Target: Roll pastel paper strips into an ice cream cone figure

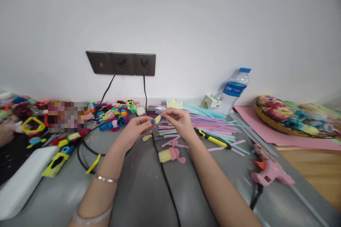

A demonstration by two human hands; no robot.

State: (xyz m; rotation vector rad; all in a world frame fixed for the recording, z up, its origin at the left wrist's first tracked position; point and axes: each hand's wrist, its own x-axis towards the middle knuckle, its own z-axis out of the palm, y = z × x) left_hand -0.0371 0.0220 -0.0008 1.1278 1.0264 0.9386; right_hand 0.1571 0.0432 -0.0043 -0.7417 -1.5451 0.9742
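Observation:
Both hands meet above the middle of the grey table (pixel 144 191). My left hand (pixel 137 129) pinches a small pale yellow piece (pixel 158 118) between thumb and finger. My right hand (pixel 179 120) grips the same piece from the other side. Below them lies a yellow and pink fuzzy figure (pixel 169 154) with curled pink ends. Another small yellow piece (pixel 146 137) rests on the table under my left hand. Pastel fuzzy stems (pixel 215 126) are spread behind and beside my right hand.
A pink glue gun (pixel 271 175) and a yellow-black cutter (pixel 215 140) lie at the right. A water bottle (pixel 234 90) leans on the wall. Colourful fuzzy crafts (pixel 114 122), a white box (pixel 26 184) and another person's hand (pixel 5 134) are at the left. A black cable (pixel 166 184) crosses the table.

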